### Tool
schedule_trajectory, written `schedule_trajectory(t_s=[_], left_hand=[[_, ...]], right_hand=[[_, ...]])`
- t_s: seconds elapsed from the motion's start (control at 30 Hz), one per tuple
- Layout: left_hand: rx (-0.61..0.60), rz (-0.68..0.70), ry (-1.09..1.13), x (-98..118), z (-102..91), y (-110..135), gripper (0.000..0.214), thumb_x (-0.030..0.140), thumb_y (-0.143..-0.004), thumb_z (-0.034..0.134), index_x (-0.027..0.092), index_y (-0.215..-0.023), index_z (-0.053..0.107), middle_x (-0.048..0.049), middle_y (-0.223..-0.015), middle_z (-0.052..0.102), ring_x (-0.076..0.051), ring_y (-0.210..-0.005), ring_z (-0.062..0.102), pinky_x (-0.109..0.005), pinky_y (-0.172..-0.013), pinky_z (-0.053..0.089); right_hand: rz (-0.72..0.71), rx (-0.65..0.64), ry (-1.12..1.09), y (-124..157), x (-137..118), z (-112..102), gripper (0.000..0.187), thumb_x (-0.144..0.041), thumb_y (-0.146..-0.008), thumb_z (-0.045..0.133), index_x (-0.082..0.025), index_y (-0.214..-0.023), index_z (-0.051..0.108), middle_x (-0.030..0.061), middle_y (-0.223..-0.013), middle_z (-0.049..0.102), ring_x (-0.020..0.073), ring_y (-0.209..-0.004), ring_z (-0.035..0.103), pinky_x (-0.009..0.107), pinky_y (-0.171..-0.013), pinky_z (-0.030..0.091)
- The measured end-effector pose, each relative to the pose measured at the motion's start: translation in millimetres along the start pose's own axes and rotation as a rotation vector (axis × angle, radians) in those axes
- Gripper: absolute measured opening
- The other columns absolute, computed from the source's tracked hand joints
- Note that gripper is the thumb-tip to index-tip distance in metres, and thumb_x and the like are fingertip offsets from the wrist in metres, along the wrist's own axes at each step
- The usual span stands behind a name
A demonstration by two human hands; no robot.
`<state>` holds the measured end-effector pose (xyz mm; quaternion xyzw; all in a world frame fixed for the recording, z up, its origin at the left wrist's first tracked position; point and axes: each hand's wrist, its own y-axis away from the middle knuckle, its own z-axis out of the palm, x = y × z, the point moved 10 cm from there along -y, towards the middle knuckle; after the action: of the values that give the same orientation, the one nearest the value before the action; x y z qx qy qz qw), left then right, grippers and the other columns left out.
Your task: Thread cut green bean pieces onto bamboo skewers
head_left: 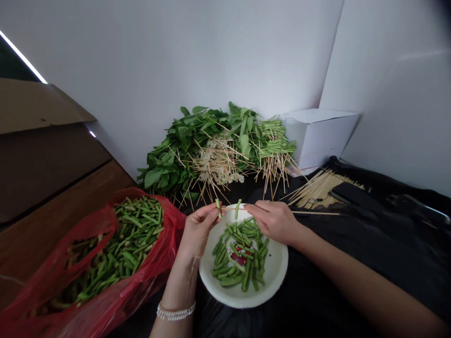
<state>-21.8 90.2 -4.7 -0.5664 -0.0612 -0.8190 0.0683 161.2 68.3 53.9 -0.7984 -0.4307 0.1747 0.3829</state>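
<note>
A white plate (271,281) lies on the black cloth, covered with several short cut green bean pieces (241,256). Over its far rim, my left hand (197,230) pinches one bean piece (219,208) between thumb and fingertips. My right hand (273,219) is closed on a thin wooden skewer (313,213) that sticks out to the right, with another bean piece (238,209) at its fingertips. The two hands nearly meet above the plate. A bead bracelet (175,312) sits on my left wrist.
A red plastic bag (70,281) full of cut beans (120,249) lies at the left. At the back are leafy greens (183,145), skewered bean bundles (275,145), loose skewers (319,188) and a white box (317,134). A brown cardboard box (42,155) stands left.
</note>
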Motion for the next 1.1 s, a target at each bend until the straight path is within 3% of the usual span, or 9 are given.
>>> schedule_trajectory(t_s=[0.3,0.43,0.6,0.73,0.93,1.1], left_hand=[[0.007,0.030,-0.012,3.4,-3.2,-1.6,0.030,0.022,-0.062,0.086,0.015,-0.088,0.074,-0.0043,-0.076,0.075,-0.008,-0.061,0.064,-0.018,-0.062,0.051],[0.017,-0.036,0.027,-0.2,-3.3,-0.5,0.028,0.020,-0.056,0.089,0.012,-0.078,0.073,-0.0027,-0.067,0.072,-0.007,-0.055,0.061,-0.018,-0.058,0.050],[-0.031,-0.126,-0.010,-10.0,10.7,5.9,0.032,0.020,-0.050,0.091,0.012,-0.075,0.074,-0.0026,-0.064,0.071,-0.009,-0.055,0.062,-0.019,-0.058,0.050],[-0.091,-0.131,-0.032,-13.6,20.9,8.5,0.028,0.020,-0.053,0.090,0.013,-0.075,0.074,-0.0003,-0.062,0.069,-0.007,-0.054,0.060,-0.018,-0.057,0.049],[-0.021,-0.026,-0.049,-2.4,10.3,3.4,0.026,0.021,-0.055,0.089,0.015,-0.076,0.075,-0.0005,-0.070,0.071,-0.008,-0.060,0.062,-0.018,-0.061,0.050],[-0.029,-0.118,0.015,-10.2,10.1,4.4,0.031,0.023,-0.054,0.090,0.014,-0.080,0.075,-0.0024,-0.072,0.073,-0.009,-0.060,0.064,-0.018,-0.059,0.052]], right_hand=[[-0.024,-0.011,0.010,0.3,-2.8,1.1,0.029,-0.011,-0.090,0.041,-0.013,-0.106,0.066,0.0023,-0.074,0.061,0.0119,-0.062,0.053,0.025,-0.056,0.040],[-0.026,-0.023,-0.019,0.3,-3.3,1.5,0.030,-0.010,-0.090,0.041,-0.013,-0.107,0.065,0.0028,-0.076,0.062,0.0117,-0.062,0.054,0.025,-0.056,0.041],[-0.064,-0.056,-0.025,1.2,-11.2,6.6,0.029,-0.011,-0.092,0.040,-0.014,-0.107,0.065,0.0027,-0.076,0.061,0.0128,-0.064,0.055,0.025,-0.056,0.042],[-0.067,-0.076,-0.060,0.9,-14.0,10.2,0.028,-0.013,-0.093,0.041,-0.014,-0.109,0.064,0.0030,-0.079,0.062,0.0134,-0.069,0.058,0.025,-0.058,0.043],[-0.004,-0.078,-0.086,-2.0,-5.2,8.0,0.025,-0.017,-0.095,0.042,-0.015,-0.105,0.065,0.0031,-0.078,0.063,0.0126,-0.067,0.058,0.024,-0.059,0.043],[0.016,-0.094,-0.113,-0.9,-4.9,9.7,0.027,-0.016,-0.097,0.039,-0.015,-0.107,0.063,0.0030,-0.080,0.064,0.0119,-0.070,0.059,0.023,-0.062,0.043]])
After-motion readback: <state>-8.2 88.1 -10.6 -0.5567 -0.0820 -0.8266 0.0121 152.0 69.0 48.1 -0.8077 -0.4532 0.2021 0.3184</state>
